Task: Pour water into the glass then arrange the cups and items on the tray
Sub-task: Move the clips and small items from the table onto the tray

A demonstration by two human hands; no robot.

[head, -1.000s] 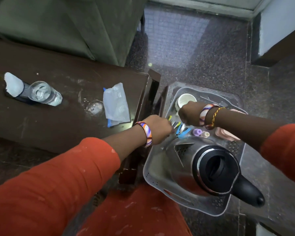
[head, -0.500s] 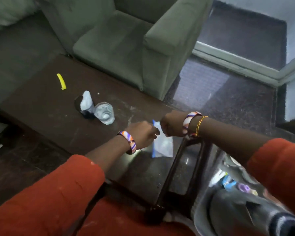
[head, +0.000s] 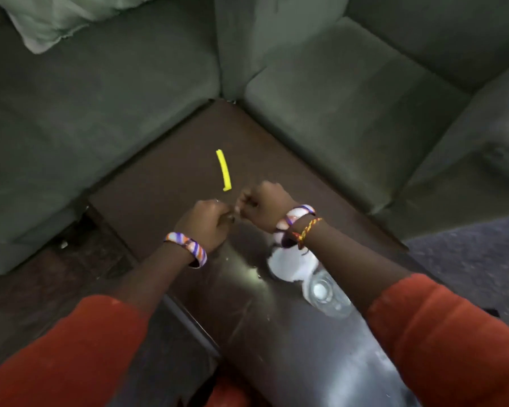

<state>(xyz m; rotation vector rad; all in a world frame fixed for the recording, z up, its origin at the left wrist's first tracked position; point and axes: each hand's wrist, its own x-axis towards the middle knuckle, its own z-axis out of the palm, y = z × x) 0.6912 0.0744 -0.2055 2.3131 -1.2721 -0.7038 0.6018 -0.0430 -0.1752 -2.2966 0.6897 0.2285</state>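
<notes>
- Sitting dark under both arms: table (head: pixel 165 183), tray out of view.
- Lying beneath the right forearm: glass (head: pixel 326 295).
- Curling near each other, contents impossible to tell: left hand (head: pixel 204 223), right hand (head: pixel 263 205).
- Likely heading for the yellow strip (head: pixel 224 170), needing a pinch.

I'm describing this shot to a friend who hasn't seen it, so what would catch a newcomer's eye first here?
The bright yellow strip lying alone on the dark brown table stands out first. Just below it the left hand and right hand meet, fingers curled; whether they hold anything is too small to tell. Under the right wrist lies a clear plastic bottle with a white wrap, and a green sofa surrounds the table's far corner.
</notes>
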